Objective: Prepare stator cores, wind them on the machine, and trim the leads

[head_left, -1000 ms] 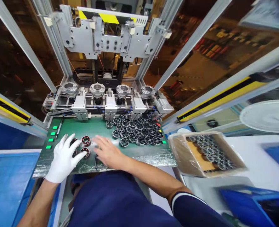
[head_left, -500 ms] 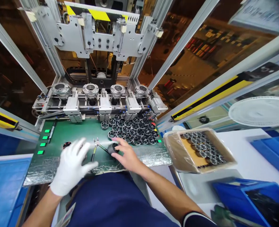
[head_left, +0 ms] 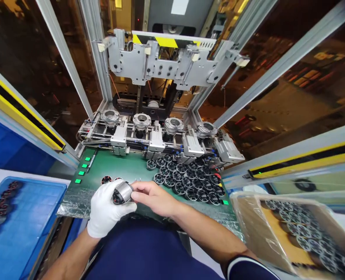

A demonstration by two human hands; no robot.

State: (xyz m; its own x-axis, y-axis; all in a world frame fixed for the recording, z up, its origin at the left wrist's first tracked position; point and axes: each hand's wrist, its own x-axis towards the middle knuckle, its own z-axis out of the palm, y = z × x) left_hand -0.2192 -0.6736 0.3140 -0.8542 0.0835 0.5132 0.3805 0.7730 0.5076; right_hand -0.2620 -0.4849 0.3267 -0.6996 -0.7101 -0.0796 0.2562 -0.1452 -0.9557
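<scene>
My left hand [head_left: 102,212], in a white glove, is wrapped round a stator core [head_left: 125,191], a short steel cylinder with black plastic at its end. The bare fingertips of my right hand [head_left: 157,199] pinch the right end of this same core. Both hands are above the front of the green work surface [head_left: 125,161]. Just behind the glove lies a ring with red parts [head_left: 106,179], and another beside it is mostly covered. Many similar black-lined stator cores [head_left: 187,181] stand grouped to the right of my hands.
Behind the work surface stands a machine with a row of several round metal fixtures [head_left: 141,120] under a grey plate [head_left: 161,64]. A cardboard box [head_left: 248,212] of cores is at the right. At the left, a blue tray [head_left: 41,217] holds dark red parts. Green buttons [head_left: 81,173] line the left edge.
My right hand has lifted the stator core from the work surface and brought it left. My left hand, open before, has closed round it. The view has shifted left.
</scene>
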